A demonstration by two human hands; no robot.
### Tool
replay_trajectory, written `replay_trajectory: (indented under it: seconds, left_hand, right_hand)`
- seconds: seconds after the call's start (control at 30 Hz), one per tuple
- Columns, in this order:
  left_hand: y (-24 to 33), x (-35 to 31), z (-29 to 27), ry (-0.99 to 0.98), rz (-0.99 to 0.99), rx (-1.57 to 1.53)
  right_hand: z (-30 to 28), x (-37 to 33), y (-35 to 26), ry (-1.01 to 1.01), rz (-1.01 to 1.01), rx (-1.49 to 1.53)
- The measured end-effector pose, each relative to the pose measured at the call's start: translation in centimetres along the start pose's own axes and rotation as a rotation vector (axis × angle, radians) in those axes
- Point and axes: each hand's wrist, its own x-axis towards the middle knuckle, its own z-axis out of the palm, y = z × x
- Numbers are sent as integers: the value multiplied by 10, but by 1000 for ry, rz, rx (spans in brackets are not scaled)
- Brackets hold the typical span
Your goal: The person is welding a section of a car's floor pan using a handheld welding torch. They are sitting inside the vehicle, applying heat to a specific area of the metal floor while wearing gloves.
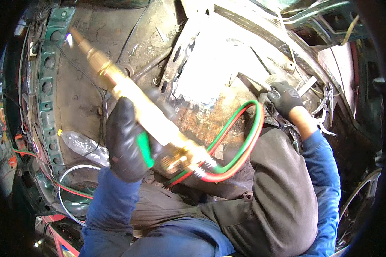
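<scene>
A brass gas torch [137, 103] is gripped in my left hand [126, 141], which wears a black glove. Its nozzle points to the far left, and a small bright spot [69, 40] glows beside the tip. A green patch [145, 149] shows between my palm and the torch body. Paired red and green hoses [255, 137] run from the torch's rear end and loop toward my right knee. My right hand [285, 97], also in a black glove, is curled at the right by a dark metal edge [251, 83]; what its fingers hold is too unclear to name.
I sit inside a stripped vehicle body. A perforated green metal rail [48, 85] runs along the left. A clear plastic bottle [83, 146] and a white cable loop [62, 184] lie near it. Ahead is a glaring sheet-metal panel [221, 60]; loose wires [328, 105] hang at the right.
</scene>
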Motion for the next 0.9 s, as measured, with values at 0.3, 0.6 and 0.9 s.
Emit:
replay_trajectory:
  seconds: [0.3, 0.6, 0.9]
  left_hand:
    - [-3, -86, -50, 32, -51, 134]
    - [-12, -97, -66, -11, -60, 149]
    - [2, -102, -74, -18, 42, 164]
  right_hand:
    - [23, 31, -11, -30, -28, -158]
    - [-51, 28, -80, 7, 67, 140]
    - [-96, 79, -142, -127, 297, 481]
